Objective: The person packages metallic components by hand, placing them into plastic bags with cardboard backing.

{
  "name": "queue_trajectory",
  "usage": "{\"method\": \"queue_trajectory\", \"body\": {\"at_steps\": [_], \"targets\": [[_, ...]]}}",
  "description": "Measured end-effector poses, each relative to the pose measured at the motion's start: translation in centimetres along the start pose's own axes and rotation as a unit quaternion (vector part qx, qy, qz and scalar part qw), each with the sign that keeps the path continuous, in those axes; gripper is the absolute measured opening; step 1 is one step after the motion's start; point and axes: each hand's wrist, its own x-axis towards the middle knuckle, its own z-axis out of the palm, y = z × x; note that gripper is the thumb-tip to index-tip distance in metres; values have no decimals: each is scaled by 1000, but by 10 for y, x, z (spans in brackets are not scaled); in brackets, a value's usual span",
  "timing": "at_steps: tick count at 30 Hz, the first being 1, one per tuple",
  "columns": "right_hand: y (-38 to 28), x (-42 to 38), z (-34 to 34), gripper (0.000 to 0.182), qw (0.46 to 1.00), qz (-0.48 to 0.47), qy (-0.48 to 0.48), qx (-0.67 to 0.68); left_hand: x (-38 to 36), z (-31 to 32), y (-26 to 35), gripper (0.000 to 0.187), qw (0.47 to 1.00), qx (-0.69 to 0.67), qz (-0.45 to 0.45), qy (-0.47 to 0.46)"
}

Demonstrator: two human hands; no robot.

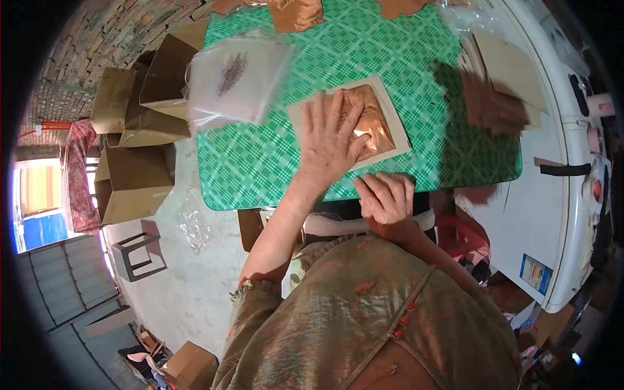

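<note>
My left hand (pixel 328 138) lies flat with fingers spread on a shiny copper-coloured plastic packet (pixel 377 123). The packet rests on a cream-coloured card sheet (pixel 398 140), whose edges show around it. Part of both is hidden under my palm. By the near edge of the table, my right hand (pixel 388 198) is closed with its fingers curled, just below the card's corner; whatever is inside the fingers, if anything, is hidden. A stack of clear plastic bags (pixel 260 71) with printed text lies left of my left hand.
The table (pixel 247 169) has a green checked cover. Cream cards (pixel 507 71) are stacked at the right, on a white appliance-like surface (pixel 520 195). More copper-coloured film (pixel 296 14) lies at the far edge. Open cardboard boxes (pixel 133 172) stand left; a small grey frame (pixel 140 253) is on the floor.
</note>
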Motion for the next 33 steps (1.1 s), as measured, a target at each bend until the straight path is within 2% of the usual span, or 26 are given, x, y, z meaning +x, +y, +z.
{"method": "queue_trajectory", "body": {"at_steps": [4, 7, 8, 11, 12, 15, 16, 23, 27, 33], "targets": [[2, -1, 3, 37, 1000, -8, 17, 13, 0, -3, 0, 68, 1000, -12, -7, -7], [6, 1, -9, 37, 998, 3, -16, 65, 0, -2, 0, 68, 1000, -8, -10, -5], [9, 6, -12, 35, 999, -5, 4, 50, 0, -1, 0, 68, 1000, -1, -7, 1], [21, 35, -32, 43, 999, 16, -16, 24, -1, 1, -1, 69, 1000, 2, -6, 11], [28, 40, -36, 55, 996, 26, -86, 8, -1, 2, 0, 68, 1000, 0, -7, 14], [39, 50, -34, 71, 988, 46, -145, -34, 0, -2, 0, 68, 1000, -3, -9, 4], [46, 42, -29, 84, 977, 66, -196, -40, 2, -3, -1, 68, 1000, -6, -10, -1], [47, 34, -26, 86, 968, 84, -229, -53, -2, -2, -4, 70, 999, -20, -9, -33], [47, 33, -23, 86, 968, 84, -229, -58, 12, -31, -3, 69, 998, -6, -16, -67], [49, 32, -23, 87, 968, 86, -229, -53, 20, -9, -1, 65, 999, -38, 2, 2]]}}
